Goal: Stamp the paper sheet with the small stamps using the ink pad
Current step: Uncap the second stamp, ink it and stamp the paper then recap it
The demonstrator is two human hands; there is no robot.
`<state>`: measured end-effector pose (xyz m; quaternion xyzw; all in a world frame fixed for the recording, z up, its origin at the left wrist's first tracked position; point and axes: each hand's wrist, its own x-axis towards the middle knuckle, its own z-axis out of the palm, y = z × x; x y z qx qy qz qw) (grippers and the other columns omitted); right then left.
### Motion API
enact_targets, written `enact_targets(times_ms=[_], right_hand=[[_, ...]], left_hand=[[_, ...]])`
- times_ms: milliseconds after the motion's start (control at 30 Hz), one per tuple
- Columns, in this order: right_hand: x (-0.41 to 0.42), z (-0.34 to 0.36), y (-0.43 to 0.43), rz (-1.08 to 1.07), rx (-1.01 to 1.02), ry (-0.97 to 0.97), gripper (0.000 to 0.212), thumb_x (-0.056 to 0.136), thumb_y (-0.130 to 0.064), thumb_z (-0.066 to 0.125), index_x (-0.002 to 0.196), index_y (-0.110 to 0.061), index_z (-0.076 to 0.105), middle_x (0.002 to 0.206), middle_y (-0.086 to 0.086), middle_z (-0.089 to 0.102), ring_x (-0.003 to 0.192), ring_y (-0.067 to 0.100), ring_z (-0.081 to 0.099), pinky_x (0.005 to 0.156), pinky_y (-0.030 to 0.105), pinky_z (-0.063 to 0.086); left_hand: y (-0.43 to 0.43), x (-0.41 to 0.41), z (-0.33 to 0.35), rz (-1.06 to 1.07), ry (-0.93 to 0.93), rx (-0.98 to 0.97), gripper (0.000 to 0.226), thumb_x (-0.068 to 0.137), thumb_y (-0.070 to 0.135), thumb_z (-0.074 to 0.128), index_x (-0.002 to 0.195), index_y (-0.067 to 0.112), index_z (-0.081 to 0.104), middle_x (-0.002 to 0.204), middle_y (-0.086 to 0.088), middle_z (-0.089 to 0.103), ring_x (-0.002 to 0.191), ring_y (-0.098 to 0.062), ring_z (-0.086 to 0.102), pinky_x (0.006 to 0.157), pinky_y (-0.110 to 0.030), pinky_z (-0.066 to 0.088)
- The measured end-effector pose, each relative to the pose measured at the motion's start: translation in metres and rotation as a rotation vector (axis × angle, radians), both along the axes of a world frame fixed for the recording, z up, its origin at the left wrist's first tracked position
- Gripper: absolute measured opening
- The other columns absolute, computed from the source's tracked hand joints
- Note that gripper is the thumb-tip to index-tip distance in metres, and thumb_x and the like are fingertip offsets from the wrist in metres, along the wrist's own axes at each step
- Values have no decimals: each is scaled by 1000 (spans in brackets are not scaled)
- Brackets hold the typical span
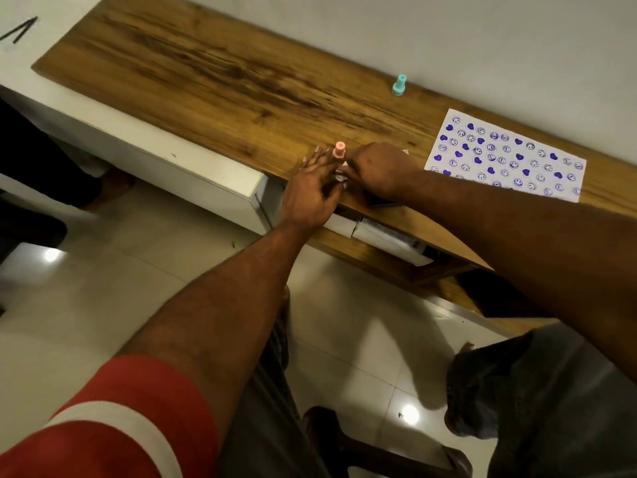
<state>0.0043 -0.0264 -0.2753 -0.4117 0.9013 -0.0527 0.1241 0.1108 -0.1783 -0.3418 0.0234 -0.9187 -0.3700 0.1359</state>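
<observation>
Both hands are brought together at the near edge of the wooden bench (213,63), probably so that one can steady something small while the other works on it. The left hand (312,193) is held loosely open with fingers spread, and nothing can be seen gripped in it. The right hand (377,169) is curled downward over a small pale item; whether it is clamped on that item cannot be told. A dark flat edge, possibly the ink pad (381,202), shows beneath the right wrist (mostly hidden). A pink stamp (339,149) stands upright just beside the fingers of both hands, kept within easy reach. A teal stamp (399,85) is parked well apart near the wall. The paper sheet (506,157) lies flat to the right, already densely covered with purple hearts and smiley faces, so the stamping is judged to be nearly complete.
</observation>
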Motion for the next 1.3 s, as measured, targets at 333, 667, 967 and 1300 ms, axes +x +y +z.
enact_targets(times_ms=[333,667,967,1300], right_hand=[[-7,9,25,-7,-20,80,44,108,-50,35,97,-16,61,81,4,58,74,22,53,67,35,38],[-6,18,83,-169,-31,118,47,106,-55,39,105,-15,63,86,5,63,79,21,58,63,34,42],[9,-3,113,-258,-31,158,54,107,-55,35,109,-11,67,87,13,70,73,26,59,61,32,34],[16,6,105,-166,122,208,54,109,-51,33,116,-7,65,99,17,70,87,34,65,66,38,43]], left_hand=[[4,-2,2,34,-130,-84,45,101,42,64,140,20,67,163,-12,45,157,-25,31,130,-43,22],[19,7,20,102,-45,-135,54,101,45,64,150,21,59,156,-4,55,150,-20,44,122,-35,35],[54,-30,52,-138,-126,-607,89,85,84,58,152,26,55,134,-5,70,124,-26,61,107,-45,42],[69,-46,40,-126,-258,-611,68,76,75,78,131,34,74,106,1,77,100,-21,68,77,-31,44]])
